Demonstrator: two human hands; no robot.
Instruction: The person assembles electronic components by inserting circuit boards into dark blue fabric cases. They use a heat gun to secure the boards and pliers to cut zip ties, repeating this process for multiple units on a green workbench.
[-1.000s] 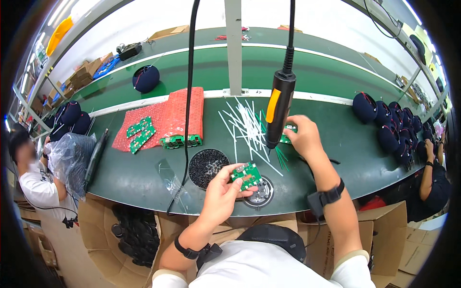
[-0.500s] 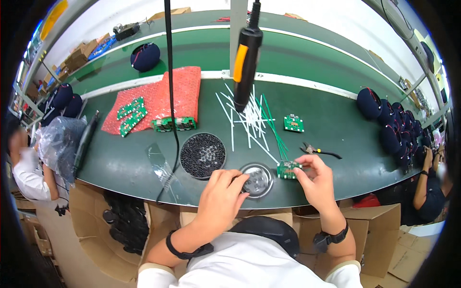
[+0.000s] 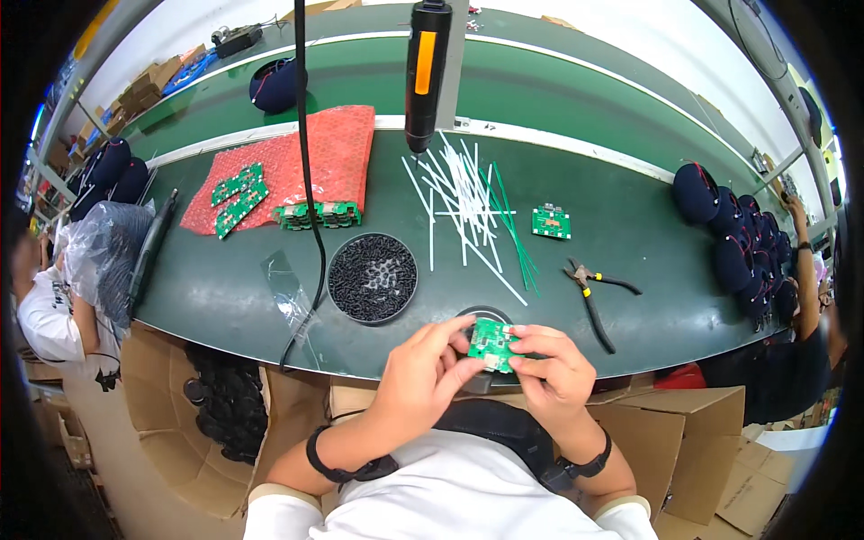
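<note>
Over the bench's near edge, a green circuit board [image 3: 491, 346] is held up between my two hands. My left hand [image 3: 423, 371] has its thumb and fingers at the board's left edge. My right hand [image 3: 553, 367] grips the right side with its fingertips. Just behind the board shows the rim of a small round dish [image 3: 495, 312], mostly covered by the board and my fingers. To the left stands a round tray of small black parts [image 3: 373, 278]. Pliers [image 3: 592, 292] with dark, yellow-banded handles lie open to the right. Beyond them rests another circuit board [image 3: 551, 221].
A black electric screwdriver [image 3: 426, 81] hangs over thin white and green strips [image 3: 468, 202]. A black cable [image 3: 310, 180] drops past stacked boards [image 3: 319, 215] and red bubble wrap [image 3: 337, 148]. Dark rounded pieces [image 3: 733, 225] line the right end. Cardboard boxes [image 3: 693, 441] stand below; people sit on both sides.
My right hand has brought the circuit board left and nearer, and my left hand now meets it. The pliers' handles now appear spread wide. The hanging screwdriver has swung left.
</note>
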